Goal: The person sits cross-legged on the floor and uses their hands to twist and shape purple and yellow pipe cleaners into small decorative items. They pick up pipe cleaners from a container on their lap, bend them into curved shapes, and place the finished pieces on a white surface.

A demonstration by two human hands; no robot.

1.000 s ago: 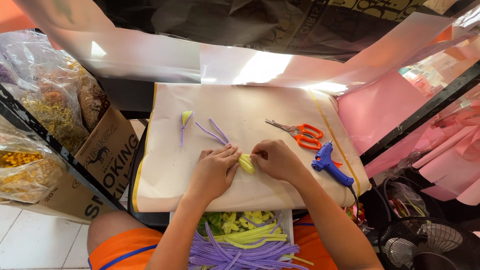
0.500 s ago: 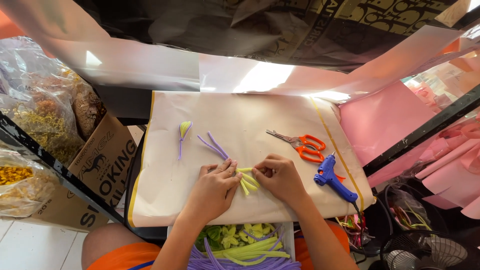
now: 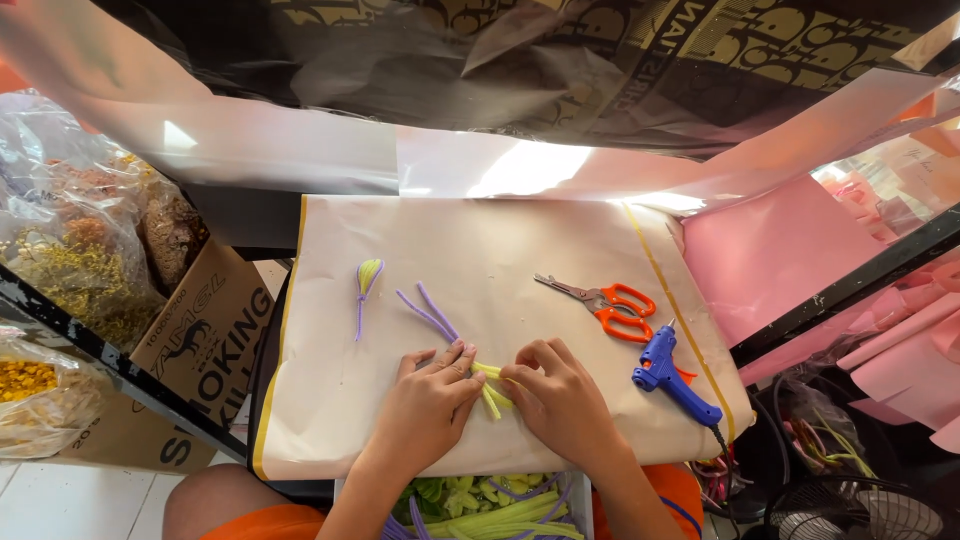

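**Two hands pinching yellow stems on a paper-covered board**

Head view, looking straight down. A person sits at a board [image 3: 330, 420] covered in cream paper. Both hands meet near its front edge. The left hand [image 3: 425, 400] lies flat-ish, fingers curled forward, thumb and fingertips closed on a small bundle of yellow-green stems [image 3: 490, 385]. The right hand [image 3: 560, 395] faces it, fingertips also pinched shut on the same bundle from the other side. The stems rest on the paper between the two hands, their short ends poking out toward the person. Two purple stems [image 3: 430, 312] run from beside the left fingertips up and away in a narrow V; whether they join the yellow bundle is hidden under the fingers.

Further up on the left lies a finished bud [image 3: 368, 280], yellow-green on a purple stalk, well apart from the hands. To the right, orange scissors [image 3: 605, 298] lie closed, and just below them a blue glue gun [image 3: 675, 380], near the right hand but not touching it. A tray [image 3: 490, 505] of spare green, yellow and purple stems sits in the person's lap.

To do this well, my judgement is that both pinches should stay close together, holding the bundle flat against the paper so the ends stay even.
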